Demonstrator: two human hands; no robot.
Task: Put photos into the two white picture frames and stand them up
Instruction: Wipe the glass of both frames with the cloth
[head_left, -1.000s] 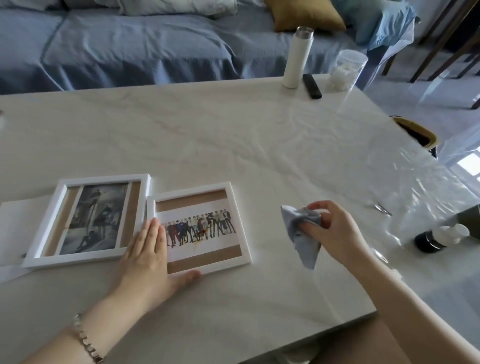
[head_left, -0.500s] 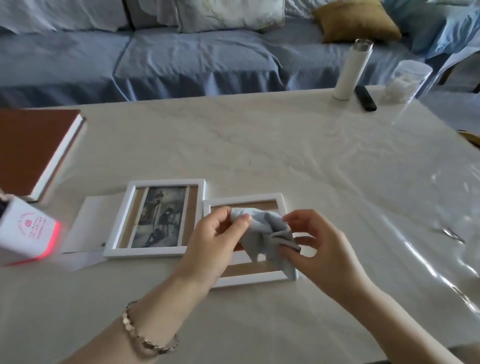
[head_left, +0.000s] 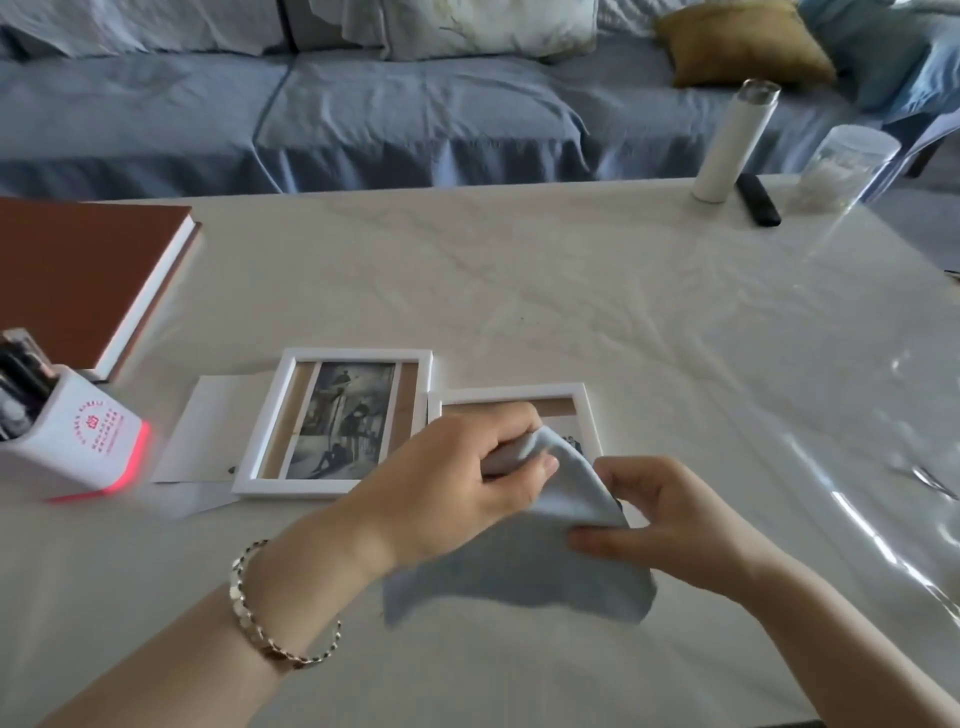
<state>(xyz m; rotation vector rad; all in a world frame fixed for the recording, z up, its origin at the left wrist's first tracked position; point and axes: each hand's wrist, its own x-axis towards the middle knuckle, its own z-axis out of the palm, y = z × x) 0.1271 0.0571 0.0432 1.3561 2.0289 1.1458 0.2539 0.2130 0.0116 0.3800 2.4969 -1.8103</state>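
Note:
Two white picture frames lie flat on the table. The left frame (head_left: 343, 421) shows a black-and-white photo and is fully visible. The right frame (head_left: 511, 397) lies beside it, mostly hidden behind my hands and a light blue cloth (head_left: 535, 561). My left hand (head_left: 457, 478) pinches the cloth's upper edge, and my right hand (head_left: 660, 519) grips its right edge. The cloth hangs spread between them, just above the right frame.
A white pen holder (head_left: 72, 441) with a red glow stands at the left, a brown book (head_left: 78, 270) behind it. White paper (head_left: 208, 415) lies under the left frame. A white bottle (head_left: 732, 140), black remote (head_left: 758, 200) and clear jar (head_left: 841, 166) sit far right.
My left hand left the right frame and took hold of the cloth; both hands have now spread the crumpled cloth open. The camera view has swung left.

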